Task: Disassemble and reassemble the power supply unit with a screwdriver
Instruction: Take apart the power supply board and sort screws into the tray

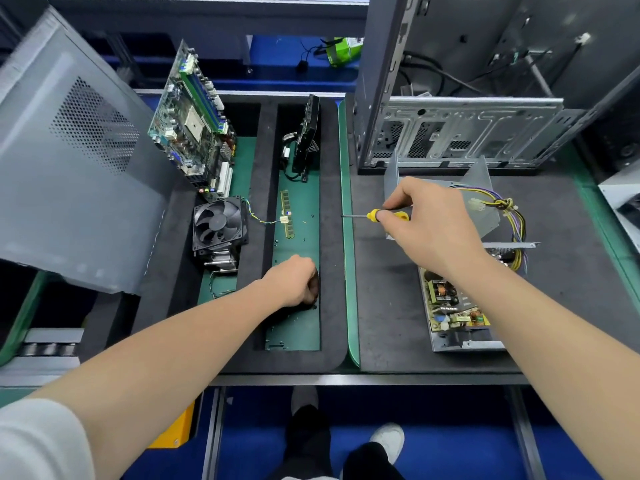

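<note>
Screwdriver [388, 215], yellow/black handle, gripped in right hand [426, 216], fingers + thumb curled round handle, shaft horiz, pointing left, tip over green strip between the two mats. Left hand [294, 282] knuckles up, fingers curled down into green tray slot [298, 330]; inside of fist hidden, cannot tell if anything held. Power supply unit [457, 320] opened, on dark surface [381, 306] at right, circuit board w/ coils + caps exposed, partly under right forearm. Grey PSU cover [485, 199] tilted up behind right hand, yellow/purple/black cable bundle [512, 216] just beside it. Left of slot: cooler fan [218, 223] on heatsink, motherboard [194, 126] leaning upright behind it. RAM stick [287, 213] flat in slot, ahead of left hand; black card [308, 133] upright at far end. Stripped PC case [467, 133] at back right, grey side panel [69, 150] far left.
</note>
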Motion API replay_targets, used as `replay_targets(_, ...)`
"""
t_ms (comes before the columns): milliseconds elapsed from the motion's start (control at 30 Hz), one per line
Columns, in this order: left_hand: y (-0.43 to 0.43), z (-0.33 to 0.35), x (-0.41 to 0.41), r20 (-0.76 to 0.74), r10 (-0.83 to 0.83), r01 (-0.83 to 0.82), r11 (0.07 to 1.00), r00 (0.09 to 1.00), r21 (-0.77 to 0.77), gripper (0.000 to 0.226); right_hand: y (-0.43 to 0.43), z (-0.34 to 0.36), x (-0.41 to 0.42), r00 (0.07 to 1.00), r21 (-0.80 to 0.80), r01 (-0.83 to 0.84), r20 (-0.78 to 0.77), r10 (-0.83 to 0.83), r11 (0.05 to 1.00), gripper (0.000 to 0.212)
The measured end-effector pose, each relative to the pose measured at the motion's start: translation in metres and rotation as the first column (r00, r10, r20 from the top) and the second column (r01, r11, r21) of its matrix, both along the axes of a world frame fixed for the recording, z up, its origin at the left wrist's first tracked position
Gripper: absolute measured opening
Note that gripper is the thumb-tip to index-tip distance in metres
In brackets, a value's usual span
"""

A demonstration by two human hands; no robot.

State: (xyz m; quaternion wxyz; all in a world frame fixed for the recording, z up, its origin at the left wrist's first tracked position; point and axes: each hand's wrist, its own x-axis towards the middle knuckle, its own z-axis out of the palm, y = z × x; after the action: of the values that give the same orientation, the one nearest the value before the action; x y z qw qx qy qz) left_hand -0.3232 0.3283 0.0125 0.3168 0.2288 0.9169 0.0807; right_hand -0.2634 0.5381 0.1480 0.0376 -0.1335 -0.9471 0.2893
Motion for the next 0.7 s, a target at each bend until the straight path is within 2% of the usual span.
replay_targets(167,-0.003,0.015,-0.022,-0.041,0.068,-0.057,0.971,0.997,0.232,0.012,0.002,0.011,-0.001,1.0,-0.016,0.021,-0.002,-0.021,1.0,0.009)
replay_targets(367,-0.011,0.042,-0.038,0.066,0.225,-0.227,0.83,0.972,0.509,0.013,0.01,0.031,0.002,0.998,-0.156,0.042,-0.033,-0.048,0.987,0.01)
replay_targets(467,-0.01,0.051,-0.038,0.235,0.248,-0.342,0.67,0.94,0.659,0.009,0.02,0.041,0.008,0.996,-0.202,0.052,-0.06,-0.066,0.978,0.011)
replay_targets(533,-0.001,0.057,-0.035,0.409,0.199,-0.451,0.501,0.891,0.739,0.008,0.03,0.049,0.013,0.994,-0.226,0.064,-0.077,-0.083,0.972,0.009)
replay_targets(600,0.01,0.061,-0.029,0.568,0.117,-0.568,0.354,0.815,0.743,0.011,0.041,0.055,0.021,0.991,-0.235,0.073,-0.096,-0.098,0.969,0.008)
replay_targets(700,0.03,0.061,-0.021,0.687,0.012,-0.668,0.249,0.726,0.702,0.013,0.056,0.06,0.034,0.985,-0.253,0.085,-0.127,-0.121,0.964,0.01)
